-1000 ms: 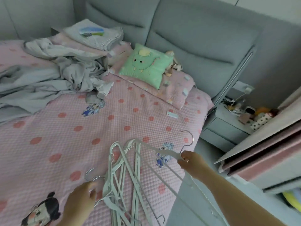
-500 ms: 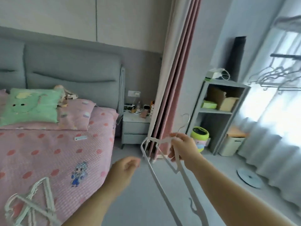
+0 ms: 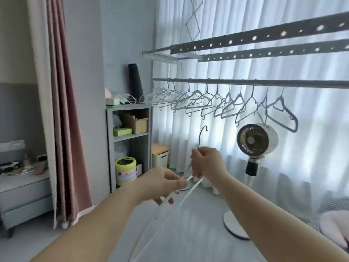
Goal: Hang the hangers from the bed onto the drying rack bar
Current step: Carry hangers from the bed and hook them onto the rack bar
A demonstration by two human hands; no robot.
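Moved: view swung from bed to window side vs 0.5 s ago; L hand (image 3: 164, 184), apart from white plastic hanger (image 3: 181, 200) then, now on it.
R hand (image 3: 205, 163): fingers curled tight round hanger neck, just under thin metal hook (image 3: 202, 136); hook points up.
L hand: fingers + thumb wrapped round one hanger arm, lower down, near R hand.
Hanger: in air betw. both hands, below grey metal drying rack bar (image 3: 245, 82), not touching it.
Rack bar: row of grey-looking slim hangers (image 3: 207, 103) hung along it, before white sheer curtain (image 3: 217, 25).
Nearby: round white pedestal fan (image 3: 255, 138) right, grey open shelf unit (image 3: 110, 148) left.
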